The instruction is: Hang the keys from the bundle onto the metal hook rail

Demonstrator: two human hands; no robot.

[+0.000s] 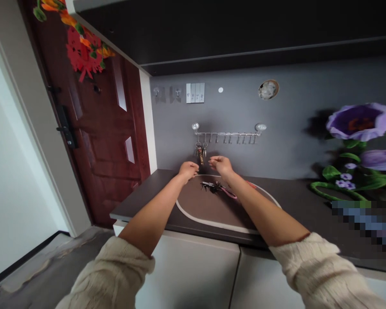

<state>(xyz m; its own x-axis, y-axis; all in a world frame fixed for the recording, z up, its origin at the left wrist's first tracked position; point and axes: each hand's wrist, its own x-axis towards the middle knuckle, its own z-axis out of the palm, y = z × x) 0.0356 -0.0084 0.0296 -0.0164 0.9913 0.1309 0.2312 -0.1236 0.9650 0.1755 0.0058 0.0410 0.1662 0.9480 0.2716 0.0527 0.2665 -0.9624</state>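
Observation:
My left hand (pixel 189 171) is just left of and below a bunch of keys with a patterned fob (pixel 200 155), which hangs from the clear hook rail (pixel 228 134) on the wall. Its fingers are curled together, and anything between them is too small to make out. To the right of the hanging keys is my right hand (pixel 221 165), fingers bent in a pinch towards the left; what it holds, if anything, is hidden. A second bunch of keys (pixel 208 185) with a pink strap (pixel 229 193) lies below the hands on a brown mat (pixel 199 208), partly behind my right forearm.
A dark shelf (pixel 244 38) overhangs the counter (pixel 292 201). Purple artificial flowers (pixel 362 122) stand at the right. Small clear hooks (pixel 178 92) and white labels (pixel 195 93) are on the wall. A dark red door (pixel 106 141) is at the left.

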